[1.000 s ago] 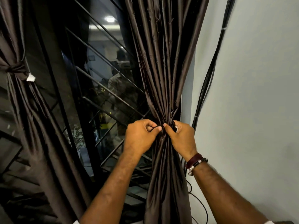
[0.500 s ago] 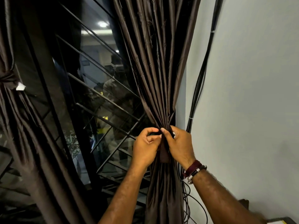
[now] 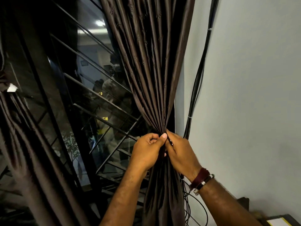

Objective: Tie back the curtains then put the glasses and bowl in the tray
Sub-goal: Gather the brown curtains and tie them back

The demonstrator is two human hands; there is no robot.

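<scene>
Brown curtain [image 3: 151, 70]: bunched by the wall [image 3: 252, 95], right of the window [image 3: 91, 101].
Left hand [image 3: 146, 154]: pinching the gather, thumb up.
Right hand [image 3: 180, 152]: clamped on the same gather, touching the left.
Far curtain [image 3: 24, 144]: tied at left edge.
Cables [image 3: 197, 79]: down the wall.

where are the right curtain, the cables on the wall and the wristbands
right curtain [image 3: 151, 70]: head view, pleated folds above the hands
cables [image 3: 197, 75]: head view, black bundle running down the wall
wristbands [image 3: 201, 179]: head view, maroon band on the right wrist
</scene>
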